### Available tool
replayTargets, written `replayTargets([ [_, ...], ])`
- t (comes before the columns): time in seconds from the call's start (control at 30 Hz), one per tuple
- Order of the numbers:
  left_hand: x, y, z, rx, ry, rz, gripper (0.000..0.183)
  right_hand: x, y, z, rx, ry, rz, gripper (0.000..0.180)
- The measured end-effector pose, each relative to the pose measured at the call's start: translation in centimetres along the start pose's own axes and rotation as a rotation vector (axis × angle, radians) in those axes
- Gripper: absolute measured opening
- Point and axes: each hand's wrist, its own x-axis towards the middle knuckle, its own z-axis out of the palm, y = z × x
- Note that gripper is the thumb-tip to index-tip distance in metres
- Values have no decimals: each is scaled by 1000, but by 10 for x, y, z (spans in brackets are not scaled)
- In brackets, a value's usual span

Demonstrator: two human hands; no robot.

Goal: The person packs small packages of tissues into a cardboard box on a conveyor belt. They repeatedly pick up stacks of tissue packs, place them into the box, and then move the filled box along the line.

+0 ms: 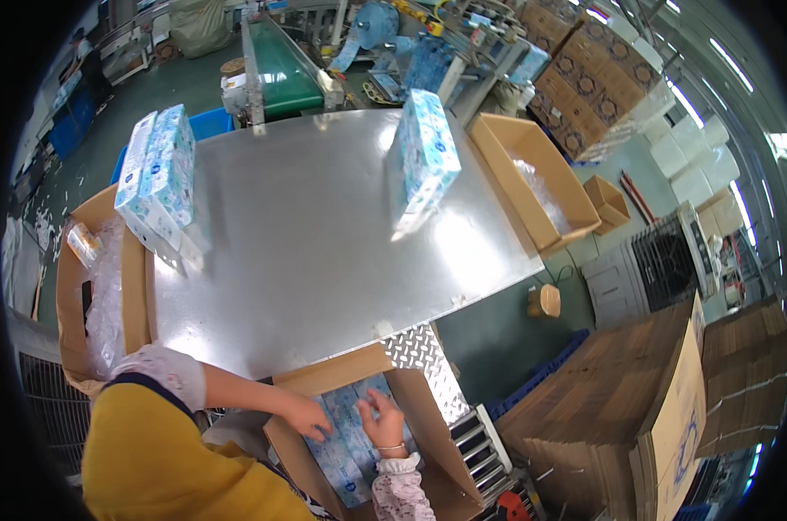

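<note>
An open cardboard box [426, 423] stands before me at the near edge of the metal table. Inside it lie several blue-and-white printed packs [338, 459], side by side, apparently wrapped tissue packs. My left hand [307, 417] reaches over the left rim, its fingers pointing down close to the packs; whether they touch is unclear. Above the same packs is my right hand [383, 422], with fingers apart and half curled. It wears a bracelet, and a patterned sleeve covers the forearm. Nothing shows in either hand.
Similar packs stand on the metal table [302, 247]: a pair [162, 172] at left, another bundle [429, 153] at back right. Cartons with clear plastic flank it, left [133, 293] and right [498, 133]. A roller conveyor [481, 449], flattened cardboard [602, 391] and a green belt conveyor [279, 65] are nearby.
</note>
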Motion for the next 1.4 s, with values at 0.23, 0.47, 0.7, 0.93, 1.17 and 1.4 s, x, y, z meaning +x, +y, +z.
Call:
replayTargets([
  [0.23, -296, -48, -38, 187, 1917, -727, 20, 283, -112, -38, -405, 350, -556, 51],
  [0.47, -420, -197, 117, -406, 1783, -1733, 76, 477, 1, -171, -937, 445, -113, 111],
  [0.7, -381, -168, 92, -640, 1488, -1858, 111, 466, 20, -135, -867, 174, 349, 102],
  [0.93, -394, -203, 120, -226, 1617, -1768, 61, 215, -130, -21, -1095, 33, -176, 74],
  [1.17, -427, -212, 156, 39, 1648, -1577, 21, 333, -203, 65, -765, -91, 150, 101],
  [1.4, -441, -194, 177, -335, 2020, -1099, 27, 180, -248, -29, -36, -48, -333, 91],
])
